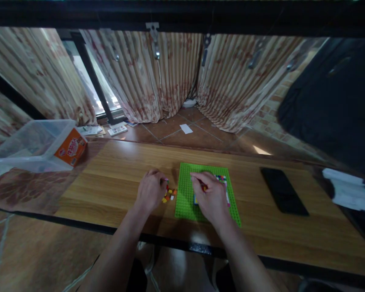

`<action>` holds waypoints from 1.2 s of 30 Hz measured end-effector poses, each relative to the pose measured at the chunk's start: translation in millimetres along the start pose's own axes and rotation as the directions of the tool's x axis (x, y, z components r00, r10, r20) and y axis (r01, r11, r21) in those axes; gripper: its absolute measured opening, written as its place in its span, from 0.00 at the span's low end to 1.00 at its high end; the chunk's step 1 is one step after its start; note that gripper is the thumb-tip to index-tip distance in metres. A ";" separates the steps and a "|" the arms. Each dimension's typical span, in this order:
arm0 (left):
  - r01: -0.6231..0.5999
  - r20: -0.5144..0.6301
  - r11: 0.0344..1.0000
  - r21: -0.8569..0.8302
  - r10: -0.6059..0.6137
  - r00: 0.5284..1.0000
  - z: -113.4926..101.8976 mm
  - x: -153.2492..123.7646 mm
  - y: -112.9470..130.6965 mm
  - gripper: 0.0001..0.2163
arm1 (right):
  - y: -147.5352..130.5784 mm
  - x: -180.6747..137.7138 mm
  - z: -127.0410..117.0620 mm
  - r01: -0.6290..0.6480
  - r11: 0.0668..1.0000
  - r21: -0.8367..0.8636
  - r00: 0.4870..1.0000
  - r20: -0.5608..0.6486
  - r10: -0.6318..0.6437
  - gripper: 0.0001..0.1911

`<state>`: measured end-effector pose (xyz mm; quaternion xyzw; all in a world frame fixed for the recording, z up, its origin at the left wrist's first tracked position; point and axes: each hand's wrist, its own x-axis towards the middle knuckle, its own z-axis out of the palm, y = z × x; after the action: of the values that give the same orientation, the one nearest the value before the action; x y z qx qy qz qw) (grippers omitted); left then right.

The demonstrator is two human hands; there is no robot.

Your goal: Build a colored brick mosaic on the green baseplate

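Observation:
A green studded baseplate (185,207) lies on the table, with a patch of small coloured toy bricks (221,178) on it, partly covered by my right hand. My right hand (211,196) is over the plate, thumb and fingers pinched together; what they hold, if anything, is hidden. Left of the plate lies a small pile of loose bricks (169,195) in yellow, orange, red and white. Beside that pile, my left hand (152,188) has its fingers curled closed. Small coloured bits show at its fingertips, but I cannot tell whether they are gripped.
A black phone or tablet (284,190) lies on the wooden table (115,178) at the right. At the far left stands a clear plastic bin (33,142) with an orange label. White papers (348,190) lie at the right edge. Curtains (176,73) hang beyond the table.

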<state>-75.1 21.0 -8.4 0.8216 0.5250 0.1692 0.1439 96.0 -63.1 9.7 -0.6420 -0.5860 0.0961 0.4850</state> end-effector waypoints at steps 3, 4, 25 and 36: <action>0.007 0.007 0.999 0.034 -0.007 1.000 1.9 2.1 0.8 0.07 | 14.6 -1.1 -22.7 -0.058 0.998 -0.020 0.998 -0.016 0.058 0.13; 0.010 0.005 0.999 0.043 -0.010 1.000 2.8 2.8 0.7 0.07 | 19.3 -2.0 -29.5 -0.074 0.997 -0.037 0.997 -0.019 0.073 0.13; -0.130 -0.147 0.991 -0.022 0.125 0.981 11.6 6.6 13.4 0.05 | 42.0 -16.6 -44.4 0.111 0.934 -0.339 0.989 0.128 -0.070 0.13; -0.171 -0.164 0.974 -0.151 0.146 0.976 11.6 3.1 21.8 0.05 | 36.7 -19.0 -39.0 0.065 0.903 -0.425 0.996 0.077 -0.036 0.15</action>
<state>-51.1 14.3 -9.4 0.8311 0.4513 0.2847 0.1565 141.6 -93.3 -5.8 -0.7135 -0.6252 -0.0256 0.3153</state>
